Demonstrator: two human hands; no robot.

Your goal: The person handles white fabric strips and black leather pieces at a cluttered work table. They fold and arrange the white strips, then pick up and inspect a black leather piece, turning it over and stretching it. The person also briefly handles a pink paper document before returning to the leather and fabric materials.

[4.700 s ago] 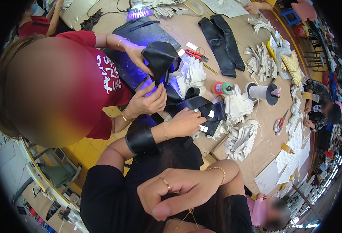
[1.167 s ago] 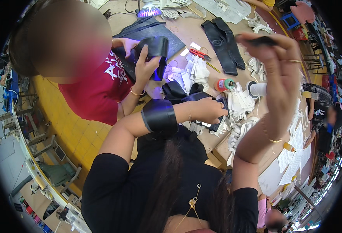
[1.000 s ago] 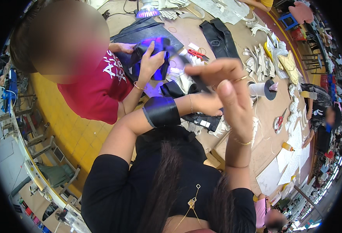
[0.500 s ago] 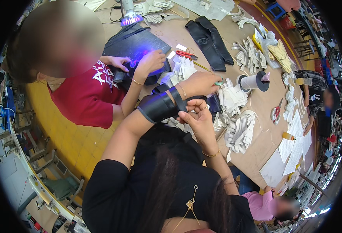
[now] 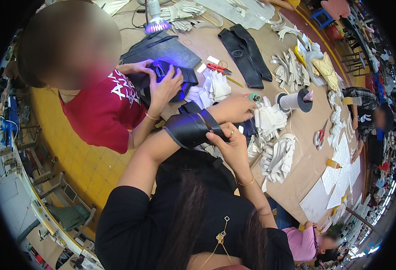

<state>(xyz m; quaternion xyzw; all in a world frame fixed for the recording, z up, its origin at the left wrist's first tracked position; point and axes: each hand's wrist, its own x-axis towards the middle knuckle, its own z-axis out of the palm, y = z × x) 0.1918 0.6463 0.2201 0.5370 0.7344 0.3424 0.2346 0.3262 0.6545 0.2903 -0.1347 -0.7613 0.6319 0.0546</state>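
A wide black leather-like cuff (image 5: 188, 130) is wrapped around my left forearm, and a narrow black strap (image 5: 211, 121) crosses my wrist. My right hand (image 5: 230, 146) pinches the strap's end under the wrist between thumb and fingers. Stretched out over the bench, my left hand (image 5: 234, 109) is palm down, its fingers loosely bent and holding nothing visible. Beside its knuckles is a small green-topped item (image 5: 253, 97) whose kind is unclear. A dark flat piece (image 5: 248, 128) lies partly hidden below the fingers.
On the bench (image 5: 310, 157) lie white strip bundles (image 5: 276, 155), a thread spool (image 5: 292, 101), red-handled scissors (image 5: 320, 136), red snips (image 5: 218, 68) and a black strap piece (image 5: 245, 54). At left, a co-worker in red (image 5: 103, 112) handles black material under a lamp (image 5: 156, 19).
My left hand has lowered toward the bench, its forearm shifting slightly right. My right hand keeps its pinch a little lower on the strap. The co-worker's hands have come together around the black material.
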